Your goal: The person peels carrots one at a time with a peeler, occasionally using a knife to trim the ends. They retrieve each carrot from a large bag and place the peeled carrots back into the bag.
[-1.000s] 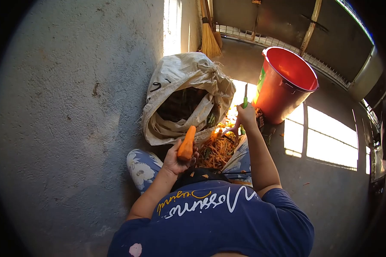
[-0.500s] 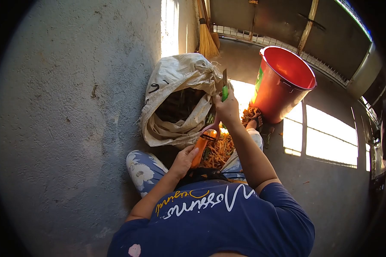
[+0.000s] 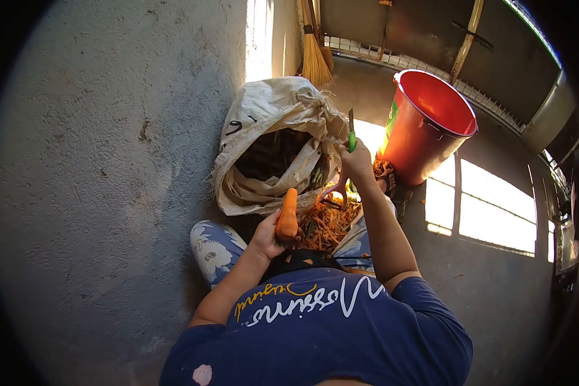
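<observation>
My left hand (image 3: 266, 235) is closed around the thick end of an orange carrot (image 3: 288, 215), whose narrow end points up toward the sack. A pink peeler (image 3: 336, 189) is gripped in my right hand (image 3: 358, 162), its head apart from the carrot, just to the right. The same hand also holds a knife (image 3: 352, 136) with a green handle, blade pointing away from me. Beneath both hands, a heap of orange peelings (image 3: 328, 226) lies between my legs.
A white woven sack (image 3: 241, 145) lies open by the wall, dark contents inside. On the right stands a red bucket (image 3: 424, 132). A broom (image 3: 314, 58) leans in the far corner. Sunlight patches fall on the floor.
The peeler has come off the carrot and moved right. My left hand has shifted slightly left, and the carrot now stands more upright in view.
</observation>
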Demonstrator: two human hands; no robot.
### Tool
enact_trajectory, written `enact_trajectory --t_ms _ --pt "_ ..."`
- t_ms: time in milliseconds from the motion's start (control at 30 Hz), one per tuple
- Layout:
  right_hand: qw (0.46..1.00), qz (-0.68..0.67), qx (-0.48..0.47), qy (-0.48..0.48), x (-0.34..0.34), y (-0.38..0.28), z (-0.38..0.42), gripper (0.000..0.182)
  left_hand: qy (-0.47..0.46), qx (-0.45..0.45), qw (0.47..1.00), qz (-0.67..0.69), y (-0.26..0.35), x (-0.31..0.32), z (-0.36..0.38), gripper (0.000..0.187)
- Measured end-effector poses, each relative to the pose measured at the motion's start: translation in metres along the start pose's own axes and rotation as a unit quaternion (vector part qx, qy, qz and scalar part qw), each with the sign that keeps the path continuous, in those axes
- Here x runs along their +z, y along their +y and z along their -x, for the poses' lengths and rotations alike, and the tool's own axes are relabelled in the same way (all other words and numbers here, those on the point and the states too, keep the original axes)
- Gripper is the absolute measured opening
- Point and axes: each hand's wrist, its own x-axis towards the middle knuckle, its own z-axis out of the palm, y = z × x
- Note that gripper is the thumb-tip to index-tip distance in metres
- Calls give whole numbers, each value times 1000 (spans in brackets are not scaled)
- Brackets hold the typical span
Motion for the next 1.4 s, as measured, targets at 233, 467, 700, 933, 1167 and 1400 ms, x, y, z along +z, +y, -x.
enact_trajectory --t_ms 233,467,700,933,1167,1400 --pt "987 -111 67 -96 -7 -1 10 28 0 -50 998 46 8 9 -1 44" --pt "841 -279 178 -428 17 13 51 30 -132 -176 966 135 13 2 -8 48" --pt "800 -326 267 -427 27 25 69 25 -46 -146 987 54 7 13 -11 45" --pt "839 -309 282 -349 48 38 72 21 -66 -127 987 67 8 -1 -22 43" --pt "825 -293 316 -367 42 14 83 19 -20 -113 984 134 15 3 -18 37" --pt "624 -427 475 -450 56 42 79 24 -5 67 997 -45 7 36 1 36"
